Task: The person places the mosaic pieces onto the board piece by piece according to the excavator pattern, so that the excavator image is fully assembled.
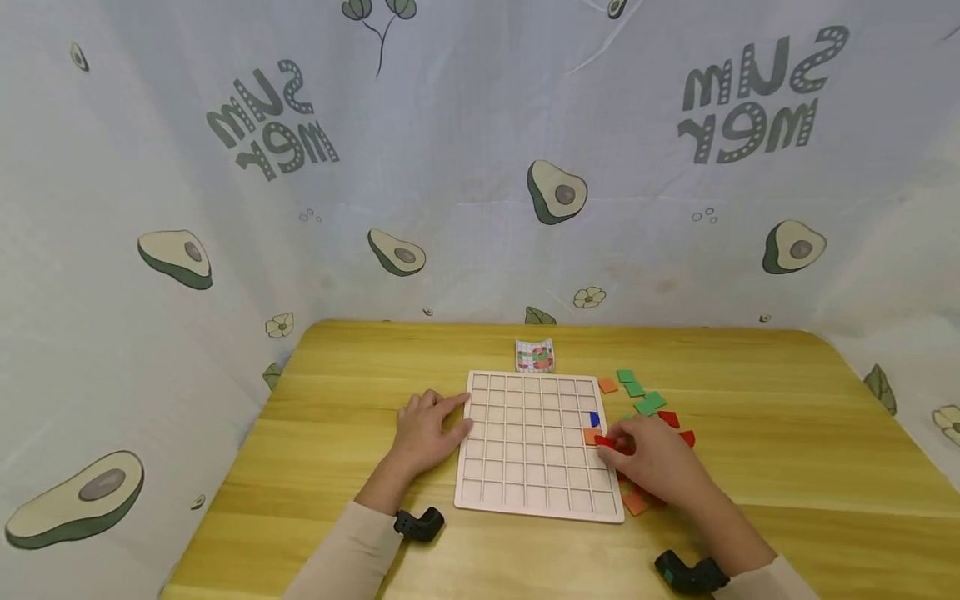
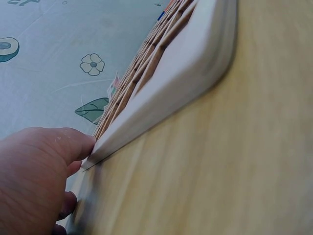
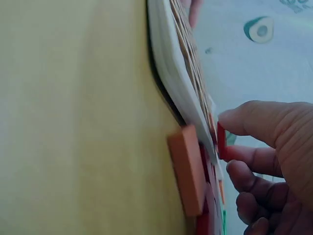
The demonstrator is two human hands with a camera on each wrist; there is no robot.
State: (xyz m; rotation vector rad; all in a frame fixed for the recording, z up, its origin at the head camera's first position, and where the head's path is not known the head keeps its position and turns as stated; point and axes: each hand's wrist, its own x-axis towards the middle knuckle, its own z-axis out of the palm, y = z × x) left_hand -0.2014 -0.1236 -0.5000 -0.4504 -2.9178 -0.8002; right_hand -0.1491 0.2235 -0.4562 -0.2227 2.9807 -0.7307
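A pale wooden grid board (image 1: 517,458) lies flat on the table. At its left edge rests my left hand (image 1: 426,433), thumb and forefinger touching the rim. My right hand (image 1: 660,458) pinches a small red tile (image 3: 221,140) between thumb and forefinger at the board's right side, beside an orange square tile (image 1: 591,436) set in the grid. Just above that orange tile sits a blue piece (image 1: 595,419) with a curved side. Part of the red tile is hidden by the fingers in the head view.
Right of the board lie loose green tiles (image 1: 650,403), red pieces (image 1: 669,418) and orange tiles (image 1: 635,503), some partly under my right hand. A small printed card (image 1: 535,356) with a coloured pattern is behind the board. A patterned curtain (image 1: 480,167) hangs behind the table.
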